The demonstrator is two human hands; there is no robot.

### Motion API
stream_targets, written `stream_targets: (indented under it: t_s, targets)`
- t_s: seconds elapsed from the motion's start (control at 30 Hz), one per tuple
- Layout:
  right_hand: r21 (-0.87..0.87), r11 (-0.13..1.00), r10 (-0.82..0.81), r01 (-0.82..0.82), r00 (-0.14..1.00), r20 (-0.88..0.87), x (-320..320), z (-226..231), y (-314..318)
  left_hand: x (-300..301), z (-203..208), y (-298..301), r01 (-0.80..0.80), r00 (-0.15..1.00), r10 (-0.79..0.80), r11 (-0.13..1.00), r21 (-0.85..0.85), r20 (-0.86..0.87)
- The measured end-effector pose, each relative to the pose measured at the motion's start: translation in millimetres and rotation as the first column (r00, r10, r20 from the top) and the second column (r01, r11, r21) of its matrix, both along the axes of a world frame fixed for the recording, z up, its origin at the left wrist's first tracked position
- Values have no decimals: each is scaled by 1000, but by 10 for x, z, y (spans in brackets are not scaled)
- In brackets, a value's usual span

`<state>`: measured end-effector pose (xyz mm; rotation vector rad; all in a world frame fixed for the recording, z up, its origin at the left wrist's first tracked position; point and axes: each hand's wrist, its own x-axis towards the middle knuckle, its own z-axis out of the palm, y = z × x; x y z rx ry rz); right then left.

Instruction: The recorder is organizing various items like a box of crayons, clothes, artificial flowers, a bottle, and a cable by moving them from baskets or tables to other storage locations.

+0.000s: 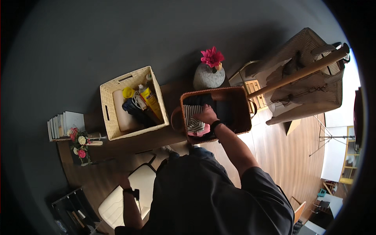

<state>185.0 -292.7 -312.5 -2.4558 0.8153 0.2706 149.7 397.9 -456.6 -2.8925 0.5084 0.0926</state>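
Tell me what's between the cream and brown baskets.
Head view: bare tabletop, except the handle of the brown basket jutting toward the cream basket.

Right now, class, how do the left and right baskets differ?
The left basket is cream; the right basket is reddish brown. The left basket holds a yellow can and a pale roll; the right basket holds striped cloth. The left basket has no hand in it; the right hand is inside the right basket, on the cloth. Both are open-topped.
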Motion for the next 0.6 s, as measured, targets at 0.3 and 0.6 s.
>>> stream_targets:
  t_s: [0.3, 0.6]
  targets:
    - [453, 871, 66, -188, 961, 270, -45, 35, -207, -1751, 435, -1383, -949, 175, 508, -142, -282, -844]
    - [427, 903, -134, 47, 975, 178, -439, -736, -1382, -1936, 858, -2087, -939, 343, 410, 123, -322, -845]
